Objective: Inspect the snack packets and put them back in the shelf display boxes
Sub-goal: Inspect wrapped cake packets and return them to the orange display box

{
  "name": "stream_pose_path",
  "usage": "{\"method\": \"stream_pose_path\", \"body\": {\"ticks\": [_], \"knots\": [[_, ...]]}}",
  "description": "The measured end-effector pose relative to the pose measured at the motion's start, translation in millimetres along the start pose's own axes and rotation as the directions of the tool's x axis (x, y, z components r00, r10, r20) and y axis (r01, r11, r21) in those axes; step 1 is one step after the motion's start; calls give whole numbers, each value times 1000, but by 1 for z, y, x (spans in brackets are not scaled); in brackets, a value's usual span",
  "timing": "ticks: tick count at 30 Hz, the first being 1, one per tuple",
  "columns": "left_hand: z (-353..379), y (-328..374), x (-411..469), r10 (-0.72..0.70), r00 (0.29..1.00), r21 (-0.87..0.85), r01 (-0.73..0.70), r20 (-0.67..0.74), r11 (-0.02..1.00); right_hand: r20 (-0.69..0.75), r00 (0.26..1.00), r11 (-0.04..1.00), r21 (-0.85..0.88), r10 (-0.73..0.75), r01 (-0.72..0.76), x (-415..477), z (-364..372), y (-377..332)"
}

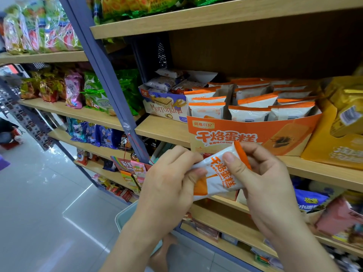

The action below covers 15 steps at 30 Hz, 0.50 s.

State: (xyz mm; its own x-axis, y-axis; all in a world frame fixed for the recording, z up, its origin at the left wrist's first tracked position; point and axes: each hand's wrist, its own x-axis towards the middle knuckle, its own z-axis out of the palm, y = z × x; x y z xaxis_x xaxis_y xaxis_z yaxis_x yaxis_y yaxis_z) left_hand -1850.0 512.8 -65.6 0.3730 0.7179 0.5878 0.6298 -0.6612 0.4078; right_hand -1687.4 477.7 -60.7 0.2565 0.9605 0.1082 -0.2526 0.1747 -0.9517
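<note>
Both my hands hold one white and orange snack packet in front of the shelf, tilted with its orange sealed end up to the right. My left hand pinches its lower left end. My right hand grips the upper right end, thumb across the printed face. Just behind it on the shelf stands the orange display box, filled with several matching packets standing in rows.
A white and blue wafer box stands left of the orange box, a yellow box to its right. A blue shelf upright runs down the left. A pale bin rim is below my left arm. Shelves below hold more snacks.
</note>
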Motion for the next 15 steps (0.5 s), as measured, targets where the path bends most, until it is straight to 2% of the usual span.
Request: {"method": "stream_pose_path", "body": {"ticks": [8,15], "knots": [[5,16,2,-70,997,-296,55,-39,954,-24,999,999,5,-44,44,1,5,4],[5,12,7,-104,986,-317,57,-131,947,111,992,998,-17,-57,60,4,3,-3]]}}
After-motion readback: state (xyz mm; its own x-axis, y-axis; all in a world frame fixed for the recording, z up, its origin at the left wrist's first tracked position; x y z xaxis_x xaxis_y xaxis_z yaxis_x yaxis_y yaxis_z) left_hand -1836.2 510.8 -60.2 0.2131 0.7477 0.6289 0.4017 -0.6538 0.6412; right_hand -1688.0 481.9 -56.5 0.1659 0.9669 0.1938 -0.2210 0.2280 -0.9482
